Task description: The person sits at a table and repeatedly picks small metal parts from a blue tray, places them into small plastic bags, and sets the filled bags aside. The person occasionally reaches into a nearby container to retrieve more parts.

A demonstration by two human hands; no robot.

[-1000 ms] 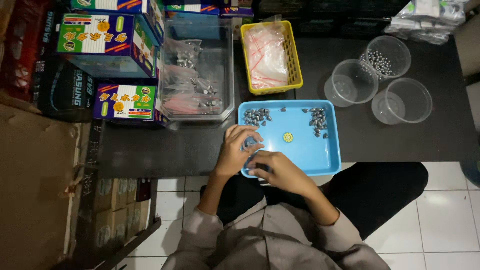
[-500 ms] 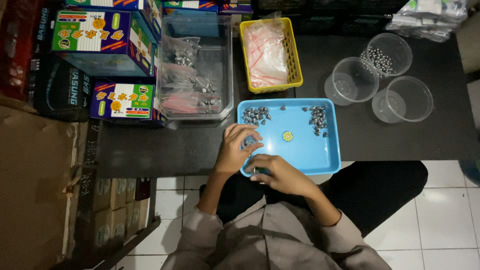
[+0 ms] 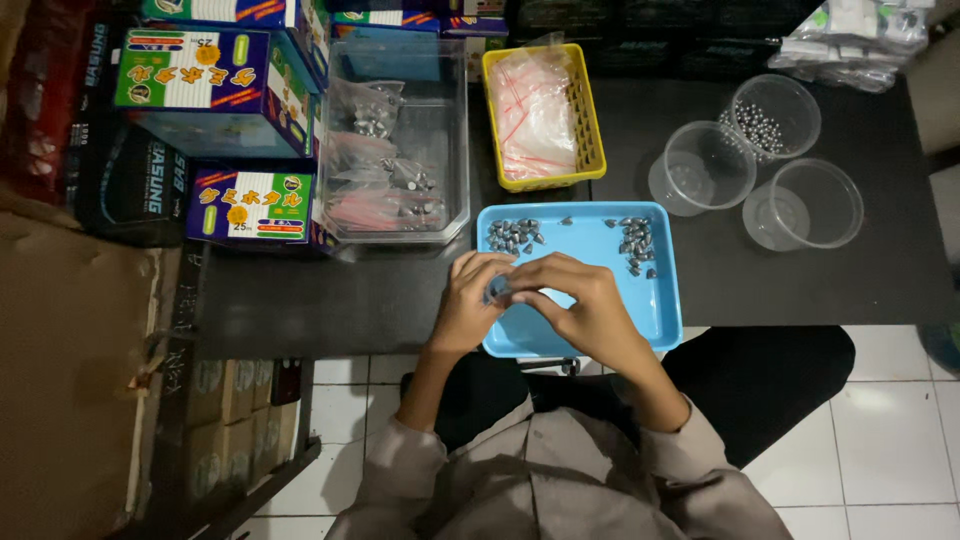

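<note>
A blue tray [image 3: 660,310] sits at the table's front edge with two heaps of small grey metal weights, one at its back left [image 3: 512,236] and one at its back right [image 3: 636,244]. My left hand [image 3: 468,302] and my right hand [image 3: 588,306] meet over the tray's left half. Together their fingertips pinch a small greyish item [image 3: 497,290]; what it is exactly is too small to tell. My right hand covers the middle of the tray.
A clear bin [image 3: 400,140] of filled little bags stands behind the tray. Right of it is a yellow basket [image 3: 540,110] of empty bags. Three clear tubs [image 3: 700,165] stand at right, one with metal balls [image 3: 765,125]. Colourful boxes [image 3: 215,85] are stacked at left.
My right hand has moved up from the tray's front edge over its middle and hides the yellow disc that lay there. Both hands have come together on the small item.
</note>
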